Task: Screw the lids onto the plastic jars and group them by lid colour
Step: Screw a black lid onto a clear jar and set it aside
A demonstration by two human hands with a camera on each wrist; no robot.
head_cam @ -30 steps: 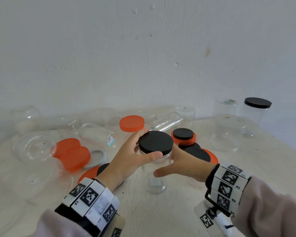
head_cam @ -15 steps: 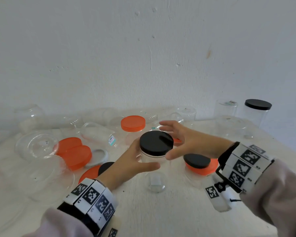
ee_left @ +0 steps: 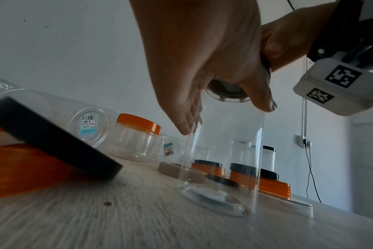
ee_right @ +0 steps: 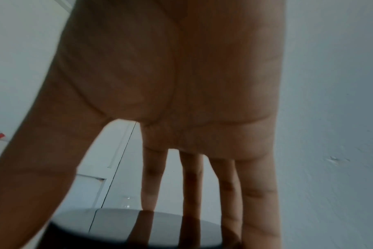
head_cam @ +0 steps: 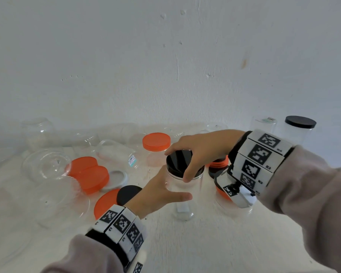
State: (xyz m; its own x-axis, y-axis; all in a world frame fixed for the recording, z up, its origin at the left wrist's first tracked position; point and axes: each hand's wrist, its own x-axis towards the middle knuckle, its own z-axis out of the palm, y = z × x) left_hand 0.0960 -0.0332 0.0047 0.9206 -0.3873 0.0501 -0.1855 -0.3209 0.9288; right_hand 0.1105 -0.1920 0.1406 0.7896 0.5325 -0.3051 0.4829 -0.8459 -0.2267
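Jars [head_cam: 182,186] on pale wooden table [head_cam: 205,243]

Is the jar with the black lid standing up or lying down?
Standing up. The clear jar sits base-down on the table, black lid on top.

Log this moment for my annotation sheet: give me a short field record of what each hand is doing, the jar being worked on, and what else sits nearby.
left hand: grips the clear jar's wall, thumb in front
right hand: over the black lid, fingers and thumb curled round its rim
clear jar: upright on the table, empty
black lid: sits on the jar's mouth; how far screwed on, cannot tell
done jars: an orange-lidded jar behind, a black-lidded jar far right
loose lids: orange lids at left
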